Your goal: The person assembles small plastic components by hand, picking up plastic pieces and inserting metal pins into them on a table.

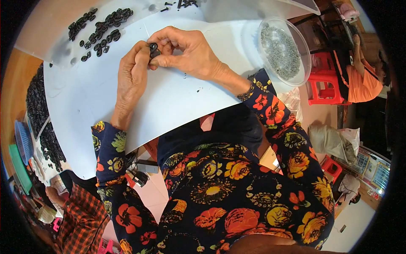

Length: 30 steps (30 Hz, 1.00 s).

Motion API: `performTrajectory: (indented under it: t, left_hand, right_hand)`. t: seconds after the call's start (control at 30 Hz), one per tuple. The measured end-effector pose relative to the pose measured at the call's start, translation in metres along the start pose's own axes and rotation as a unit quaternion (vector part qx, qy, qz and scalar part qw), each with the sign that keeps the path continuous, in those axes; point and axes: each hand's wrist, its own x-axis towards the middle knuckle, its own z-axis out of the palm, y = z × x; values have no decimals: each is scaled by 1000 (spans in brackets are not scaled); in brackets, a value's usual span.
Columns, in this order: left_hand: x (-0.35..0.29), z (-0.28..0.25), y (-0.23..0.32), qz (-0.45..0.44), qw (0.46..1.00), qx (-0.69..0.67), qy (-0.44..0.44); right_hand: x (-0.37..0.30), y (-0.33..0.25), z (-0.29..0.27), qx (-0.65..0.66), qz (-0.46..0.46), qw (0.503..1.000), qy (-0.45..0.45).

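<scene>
A small black part with a ring-shaped end [153, 47] is pinched between my two hands over the white work surface [177, 101]. My left hand [134, 67] grips it from the left, fingers curled. From the right, my right hand [186, 51] closes thumb and fingers on the same piece; its lower portion is partly covered by the fingertips. Beyond my left hand, several similar black ring-ended parts [101, 31] lie in loose rows. A few tiny dark bits [198, 90] are scattered on the surface below my right hand.
A round clear tub [306, 63] of small silvery metal pieces [279, 53] stands at the right. Thin black pieces [186, 4] lie at the far edge. A large black heap [40, 110] is at the left. Co-workers in checked [82, 216] and orange clothing [366, 84] sit nearby; red stools [323, 86] stand right.
</scene>
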Motion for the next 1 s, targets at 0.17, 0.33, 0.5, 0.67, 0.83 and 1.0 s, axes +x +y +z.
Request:
performTrajectory:
  t: [0.17,0.33,0.5,0.67,0.83,1.0]
  left_hand:
    - [1,-4,-1,-8,999,41,-18]
    - [2,-5,-1,-20,999,20,-38]
    - [1,-8,-5,-16,997,69,-32]
    - [0,0,3,18,993,112,-15]
    - [0,-1,3,8,994,105,-9]
    - [0,-10,-2,5,996,85,-23]
  right_hand:
    - [0,3,-1,-74,-17,997,3]
    - [0,3,-4,-92,-29,995,-3]
    - [-2,-4,0,-158,-26,987,-10]
    - [-2,-1,2,-103,-1,995,14]
    - [-2,1,3,-27,25,999,23]
    - [0,-3,-3,-134,-13,990,-31]
